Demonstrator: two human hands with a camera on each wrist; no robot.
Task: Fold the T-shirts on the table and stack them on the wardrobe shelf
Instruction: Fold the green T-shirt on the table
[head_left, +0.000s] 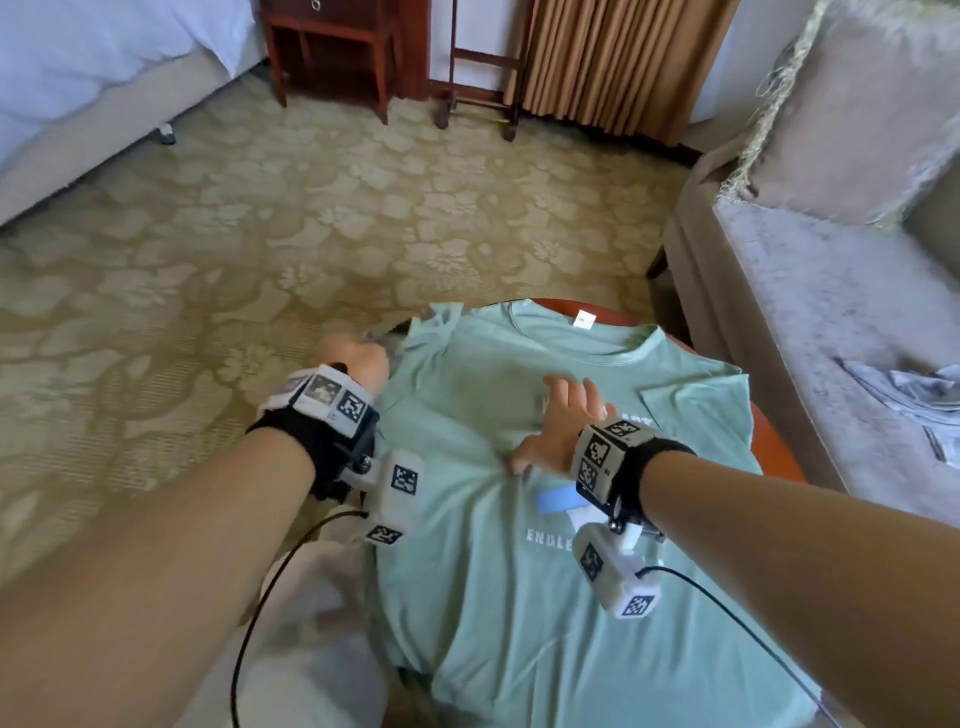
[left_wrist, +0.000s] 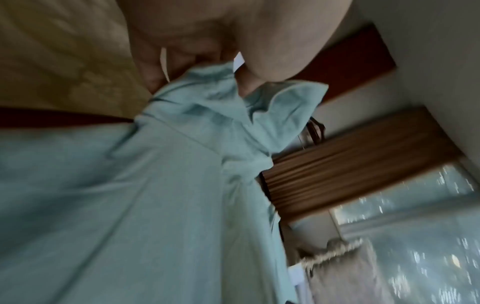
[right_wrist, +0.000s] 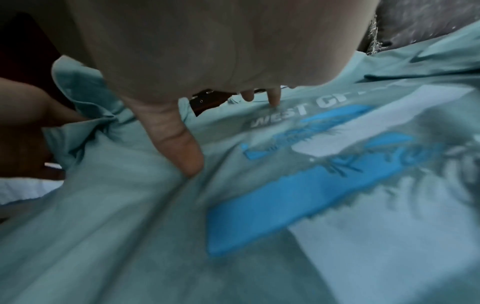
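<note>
A mint-green T-shirt (head_left: 493, 571) with a blue and white chest print lies face up over a small round wooden table (head_left: 774, 447). My left hand (head_left: 358, 353) grips the shirt's bunched left sleeve (left_wrist: 233, 98) at the table's left edge. My right hand (head_left: 558, 426) lies flat on the chest of the T-shirt (right_wrist: 259, 236), fingers straight and spread, and the thumb (right_wrist: 182, 148) presses into the cloth. The shirt's right sleeve (head_left: 696, 395) is folded in over the body.
A grey sofa (head_left: 831, 291) with a crumpled grey garment (head_left: 914, 395) on its seat stands close on the right. Patterned carpet (head_left: 311, 218) spreads ahead; a bed (head_left: 78, 78) is at far left, a wooden nightstand (head_left: 332, 47) and curtains (head_left: 623, 57) at the back.
</note>
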